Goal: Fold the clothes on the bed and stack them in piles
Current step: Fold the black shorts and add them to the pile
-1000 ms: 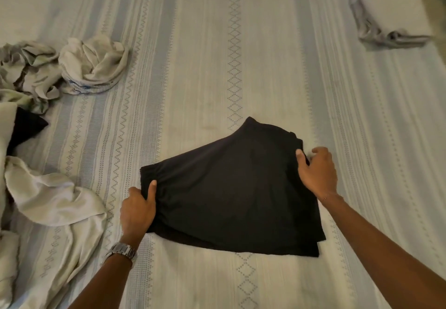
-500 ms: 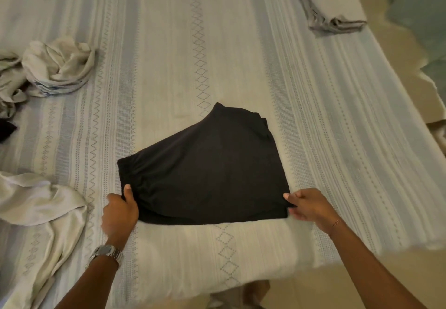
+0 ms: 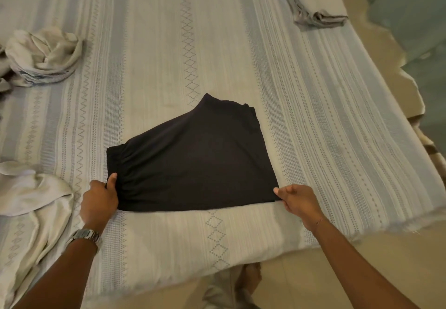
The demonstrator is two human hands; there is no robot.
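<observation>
A black garment [image 3: 195, 161] lies folded flat on the striped bedspread [image 3: 217, 43] near the bed's front edge. My left hand [image 3: 100, 201] grips its near left corner, thumb on top of the gathered waistband. My right hand [image 3: 299, 200] pinches the near right corner. A crumpled pale garment [image 3: 43, 55] lies at the far left, and another pale garment [image 3: 31, 195] is spread at the near left. A folded grey and white pile [image 3: 313, 4] sits at the far right of the bed.
The bed's right edge drops to a tan floor [image 3: 386, 272] and a green surface [image 3: 415, 19] beyond. My foot [image 3: 248, 277] shows below the front edge of the bed. Bare bedspread stretches behind the black garment.
My right hand moved from the garment's far right edge to its near right corner, and the lower layer no longer sticks out. The view shifted right; the left hand kept its grip.
</observation>
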